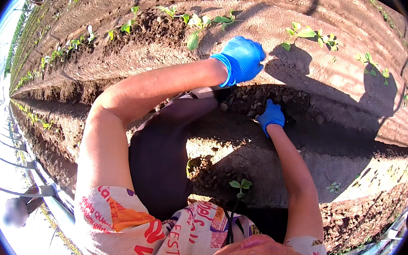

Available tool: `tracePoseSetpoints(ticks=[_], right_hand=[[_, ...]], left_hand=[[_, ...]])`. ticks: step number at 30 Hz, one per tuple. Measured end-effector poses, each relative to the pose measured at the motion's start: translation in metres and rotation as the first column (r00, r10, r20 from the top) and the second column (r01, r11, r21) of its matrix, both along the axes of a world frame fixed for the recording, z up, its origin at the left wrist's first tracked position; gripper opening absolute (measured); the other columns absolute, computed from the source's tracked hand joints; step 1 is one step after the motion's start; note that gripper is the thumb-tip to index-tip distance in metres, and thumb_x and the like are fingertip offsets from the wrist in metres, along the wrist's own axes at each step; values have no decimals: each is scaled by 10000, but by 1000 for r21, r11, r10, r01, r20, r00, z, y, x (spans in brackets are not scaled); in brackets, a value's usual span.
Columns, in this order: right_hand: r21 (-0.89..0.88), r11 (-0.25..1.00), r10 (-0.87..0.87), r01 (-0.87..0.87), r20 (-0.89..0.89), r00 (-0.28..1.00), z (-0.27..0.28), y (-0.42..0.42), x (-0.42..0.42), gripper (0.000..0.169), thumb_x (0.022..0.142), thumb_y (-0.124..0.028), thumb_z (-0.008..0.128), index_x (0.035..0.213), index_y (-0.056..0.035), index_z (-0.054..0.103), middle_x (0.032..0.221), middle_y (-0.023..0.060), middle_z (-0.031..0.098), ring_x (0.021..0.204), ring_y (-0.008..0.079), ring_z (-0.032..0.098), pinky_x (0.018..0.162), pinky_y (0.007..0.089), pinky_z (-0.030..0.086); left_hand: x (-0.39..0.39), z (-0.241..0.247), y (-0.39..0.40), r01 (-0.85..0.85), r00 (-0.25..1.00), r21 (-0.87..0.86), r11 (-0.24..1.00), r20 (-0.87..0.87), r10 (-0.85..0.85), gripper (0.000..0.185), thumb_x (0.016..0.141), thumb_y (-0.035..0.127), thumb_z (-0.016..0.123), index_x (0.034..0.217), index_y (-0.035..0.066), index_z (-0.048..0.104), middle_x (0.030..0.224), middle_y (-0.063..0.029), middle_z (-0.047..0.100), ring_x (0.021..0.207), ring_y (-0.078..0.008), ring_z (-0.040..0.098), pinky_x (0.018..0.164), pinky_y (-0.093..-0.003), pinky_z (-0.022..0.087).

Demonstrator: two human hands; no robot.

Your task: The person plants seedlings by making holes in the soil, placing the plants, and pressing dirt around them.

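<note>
My left hand [242,59], in a blue disposable glove, is curled into a fist above the edge of a raised soil bed [202,65]. Nothing shows sticking out of it; its palm side is hidden. Lower and to the right, my right hand [272,115], gloved in the same blue, rests in the shaded furrow at loose dark soil and clods [252,99], thumb and fingers apart. Leafy seedlings [198,23] stand in the bed just beyond my left hand, and more seedlings [306,33] grow farther right.
My bent leg in dark trousers [162,149] lies left of the furrow. Close to my body, a small seedling [241,185] grows in the near bed. More plant rows run off to the left beside curved greenhouse hoops [0,162]. A blurred person's head [15,213] shows at lower left.
</note>
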State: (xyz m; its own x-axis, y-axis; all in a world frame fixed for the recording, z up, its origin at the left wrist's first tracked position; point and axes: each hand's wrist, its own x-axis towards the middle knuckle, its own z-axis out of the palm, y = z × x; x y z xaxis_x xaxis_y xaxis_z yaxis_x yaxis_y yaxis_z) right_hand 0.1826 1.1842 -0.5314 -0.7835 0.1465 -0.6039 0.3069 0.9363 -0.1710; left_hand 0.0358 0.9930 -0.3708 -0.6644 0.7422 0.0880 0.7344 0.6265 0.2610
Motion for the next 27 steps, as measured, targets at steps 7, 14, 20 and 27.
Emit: tracePoseSetpoints(ticks=[7,14,20,27], right_hand=[[-259,964,-60,56,-8,998,-38,47,-13,654,695,-289,847,1267,-57,631,1206,191,684,1114,361,652,969,419,527],[-750,371,-367,547,423,829,41,52,-21,364,799,-92,792,1135,-52,657,960,71,694,830,162,671,711,335,537],[-791,99,-331,604,546,770,122,-12,-75,314,823,-99,772,1101,-86,626,947,47,676,778,155,657,613,325,549],[-829,-164,-370,535,555,745,143,-25,-108,219,837,-118,761,1021,-104,642,810,51,667,625,182,645,495,320,536]], left_hand=[[-134,-12,-50,-158,976,-431,888,-206,73,687,758,411,773,1358,127,591,1384,-130,558,1292,-326,517,1020,-475,471],[-152,-41,-38,-161,980,-487,858,-180,82,819,719,385,769,1450,117,514,1487,-122,467,1388,-320,424,1110,-512,384],[-153,-42,-41,-149,987,-620,770,-138,80,908,699,322,750,1518,111,419,1559,-143,395,1454,-340,354,1152,-544,334],[-160,-8,-14,-118,976,-556,823,-217,-7,540,732,215,695,1244,56,633,1266,-131,620,1213,-320,577,966,-449,474]])
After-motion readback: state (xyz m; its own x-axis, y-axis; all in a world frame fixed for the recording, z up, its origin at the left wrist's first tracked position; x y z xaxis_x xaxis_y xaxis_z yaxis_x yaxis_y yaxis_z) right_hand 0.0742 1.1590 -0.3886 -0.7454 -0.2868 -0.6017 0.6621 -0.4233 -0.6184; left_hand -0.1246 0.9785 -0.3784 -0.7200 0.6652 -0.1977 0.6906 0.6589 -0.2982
